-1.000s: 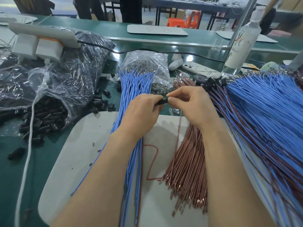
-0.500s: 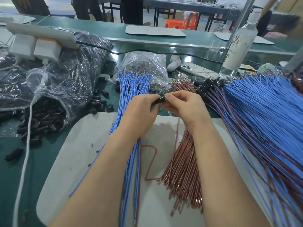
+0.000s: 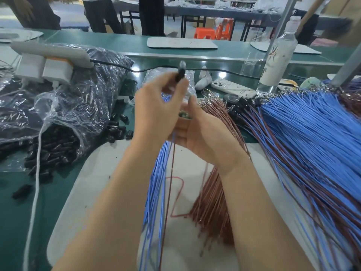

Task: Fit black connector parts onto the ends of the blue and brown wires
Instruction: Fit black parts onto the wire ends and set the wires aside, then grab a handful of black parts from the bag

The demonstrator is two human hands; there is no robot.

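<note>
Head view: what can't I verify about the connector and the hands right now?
- black connector: motion-blurred in the head view; wire seating unreadable.
- right hand: head view, fingers hidden behind the left hand; grip unclear.
- blue wires at right: head view, cut off by the frame edge.

Far right: clear bottle [image 3: 277, 55] upright on the green bench [image 3: 117, 44], white phone [image 3: 232, 88] flat near its base. Far left: two white charger plugs [image 3: 56, 71] side by side, white cable [image 3: 34, 192] trailing toward the near edge. Background: pale mat [image 3: 181, 43] on the bench, orange stool [image 3: 214, 31] beyond.
</note>
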